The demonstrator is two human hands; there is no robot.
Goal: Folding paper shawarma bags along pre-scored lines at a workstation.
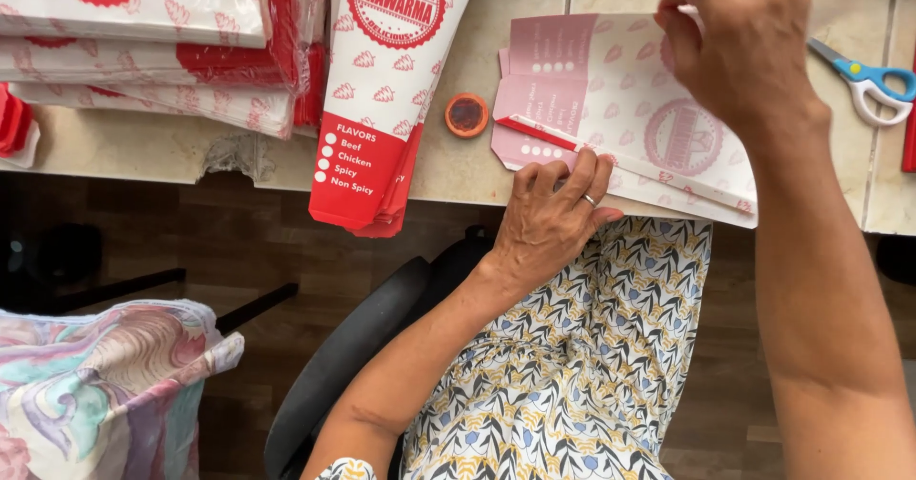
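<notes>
- Head view: the left hand (551, 215) lies flat, fingers spread and pressing down on the near edge of a flat paper sleeve (620, 108); it grips nothing.
- Its ring finger wears a band, and the fingertips rest along a folded flap beside a thin red stripe.
- The right hand (739, 46) curls over the sleeve's far right part, fingers bent onto the paper; whether it pinches an edge cannot be told.
- The sleeve lies printed side down on the pale tiled table (477, 170), its long axis running left to right, the wider end to the right and overhanging the table edge.
- Just left of it sits a small orange cap (467, 114).
- Further left, a red-and-white printed sleeve (382, 98) hangs over the edge, beside a stack of the same (143, 41).
- Blue-handled scissors (868, 77) lie at the right.
</notes>
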